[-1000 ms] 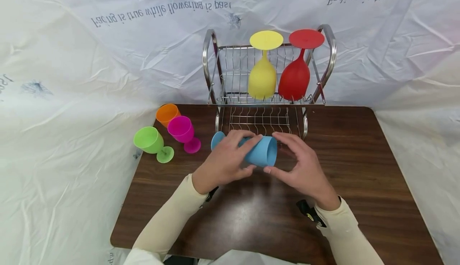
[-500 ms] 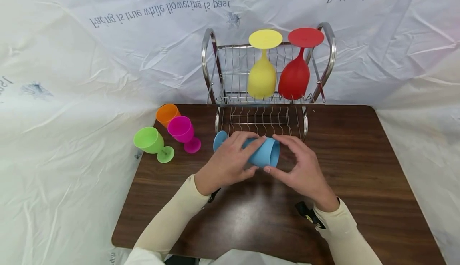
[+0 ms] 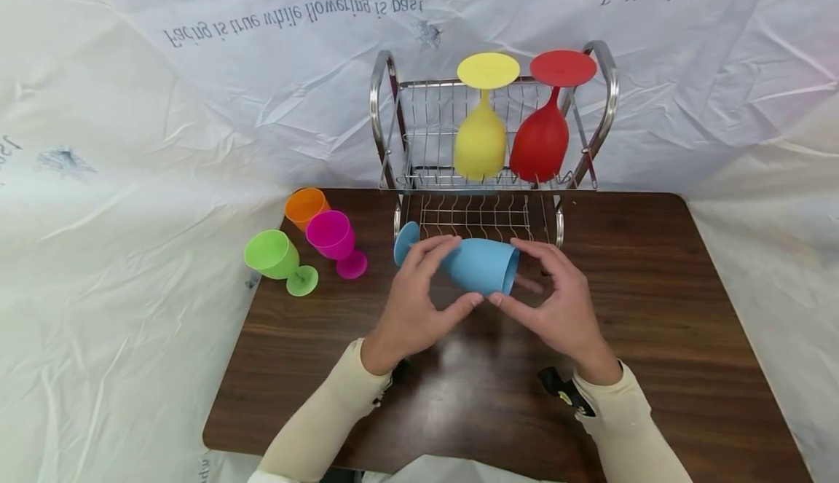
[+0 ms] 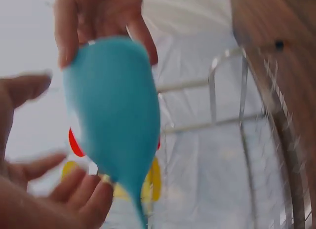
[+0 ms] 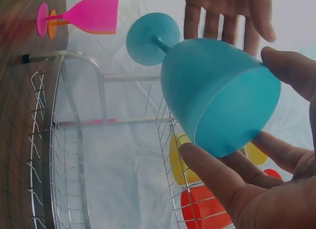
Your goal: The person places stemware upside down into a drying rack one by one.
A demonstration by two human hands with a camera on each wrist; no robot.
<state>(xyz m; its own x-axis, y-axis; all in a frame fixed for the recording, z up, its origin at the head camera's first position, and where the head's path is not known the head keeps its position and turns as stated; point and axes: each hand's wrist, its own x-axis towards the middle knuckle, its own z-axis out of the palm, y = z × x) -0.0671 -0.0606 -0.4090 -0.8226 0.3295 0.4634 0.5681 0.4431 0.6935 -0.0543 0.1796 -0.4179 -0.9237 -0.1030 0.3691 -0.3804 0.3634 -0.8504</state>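
A blue plastic goblet (image 3: 481,266) is held on its side over the table, its mouth to the right and its round foot to the left. My right hand (image 3: 557,297) pinches it at the rim, thumb on the near side and fingers on the far side, as the right wrist view shows. Loosely spread around the goblet's stem side is my left hand (image 3: 416,308), its thumb standing away from the bowl. In the left wrist view the left fingers (image 4: 74,189) lie beside the lower bowl, with a gap between thumb and goblet.
Behind the hands stands a two-tier metal dish rack (image 3: 426,140). A yellow goblet (image 3: 481,140) and a red goblet (image 3: 540,144) sit upside down on its top tier. Green (image 3: 271,255), magenta (image 3: 331,235) and orange (image 3: 306,207) goblets stand upright at the table's left.
The left hand has let go of the blue goblet's bowl and opened out towards the stem. The right hand has closed on the rim, and the goblet has shifted slightly right.
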